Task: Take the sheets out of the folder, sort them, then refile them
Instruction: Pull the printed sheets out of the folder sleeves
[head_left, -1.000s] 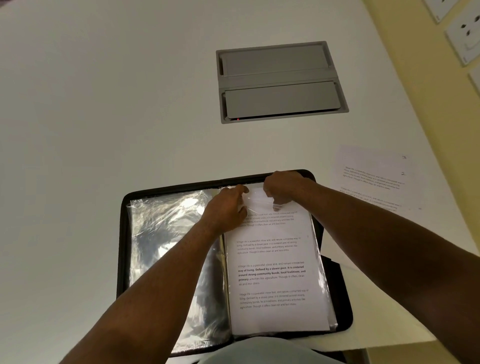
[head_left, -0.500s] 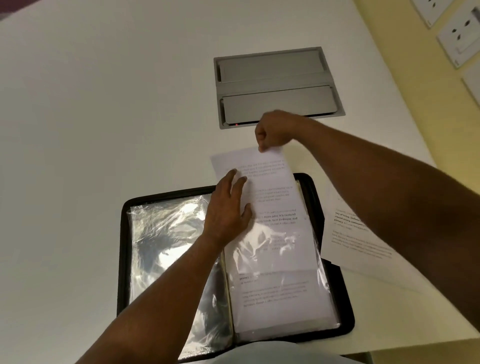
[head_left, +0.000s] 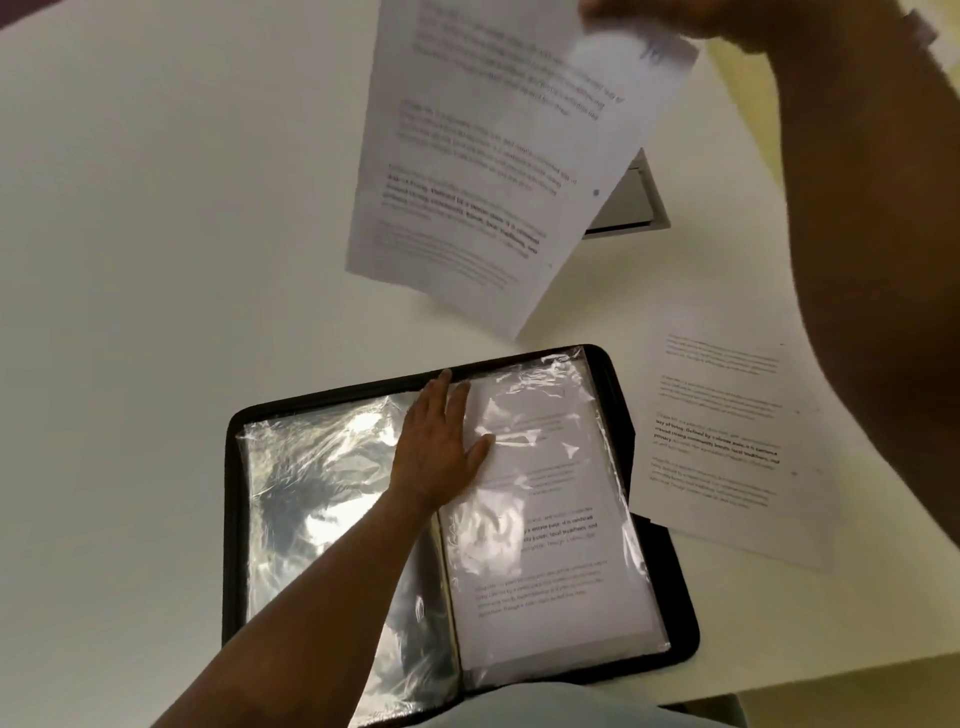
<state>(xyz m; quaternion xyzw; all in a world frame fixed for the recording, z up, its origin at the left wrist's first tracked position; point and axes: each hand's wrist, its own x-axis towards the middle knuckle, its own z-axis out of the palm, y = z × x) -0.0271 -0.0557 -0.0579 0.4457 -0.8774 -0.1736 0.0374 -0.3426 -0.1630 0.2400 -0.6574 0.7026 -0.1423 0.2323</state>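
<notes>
I see the folder (head_left: 613, 384) lying open at 6 o'clock on the table (head_left: 156, 208). My left hand (head_left: 441, 441) lies flat with straight fingers across its spine, pressing the sleeves (head_left: 545, 519) down. My right hand (head_left: 670, 18) is at 1 o'clock, mostly cut off by the frame edge; it seems to pinch the top corner of a sheet (head_left: 467, 171) that hangs in the air, clear of the folder.

A second sheet (head_left: 727, 441) lies on the table at 3 o'clock, just beside the folder, and more printed pages remain in the right-hand sleeves.

I judge the risks as these. The hanging sheet is held by one corner only, so it may swing, curl or slip as I move it towards 3 o'clock. If it lands askew on the second sheet, the order gets muddled. The crinkled sleeves are slippery; should my left palm lift early, they could flip over and hide my place.
</notes>
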